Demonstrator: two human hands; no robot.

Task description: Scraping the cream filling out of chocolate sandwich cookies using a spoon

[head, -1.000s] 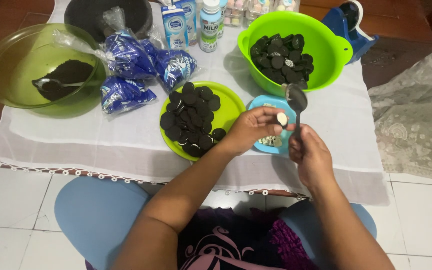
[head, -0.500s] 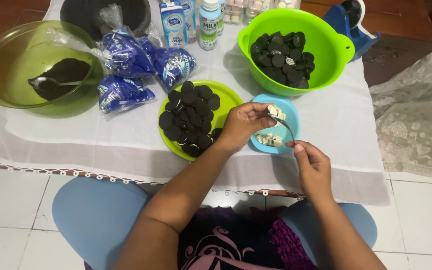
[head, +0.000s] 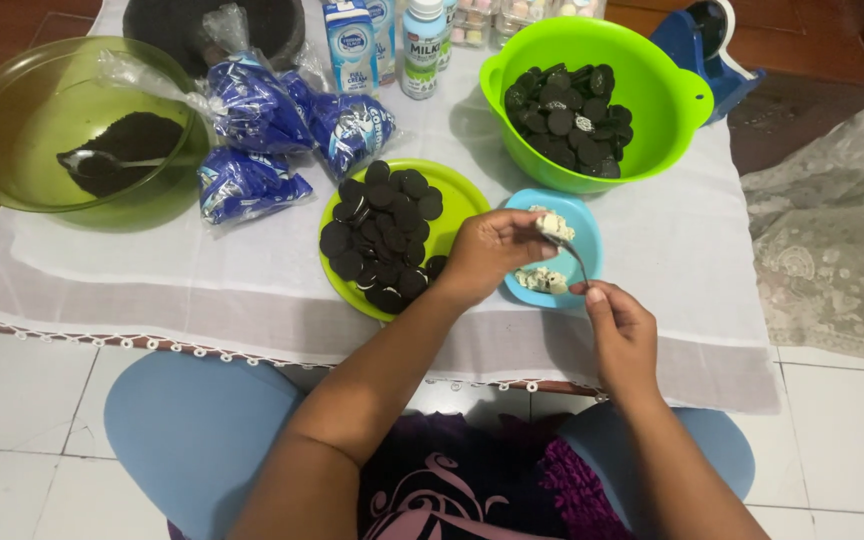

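- White cloth [head: 152, 290] covers the low table I'm looking down on, with pale floor tiles around it.
- My left hand [head: 492, 255] is closed around a cookie piece, its fingertips pinching it over the small blue bowl [head: 582, 225].
- My right hand [head: 624, 335] grips a spoon [head: 564, 240] whose tip, loaded with white cream, touches what the left hand holds.
- More cream lies in that blue bowl.
- Just left of it sits a green plate [head: 457, 195] of dark sandwich cookies; behind it, a green bowl [head: 652, 90] holds separated dark wafers.
- Far left, an olive bowl [head: 12, 120] holds dark crumbs, with 3 blue packets [head: 272, 120] beside it.
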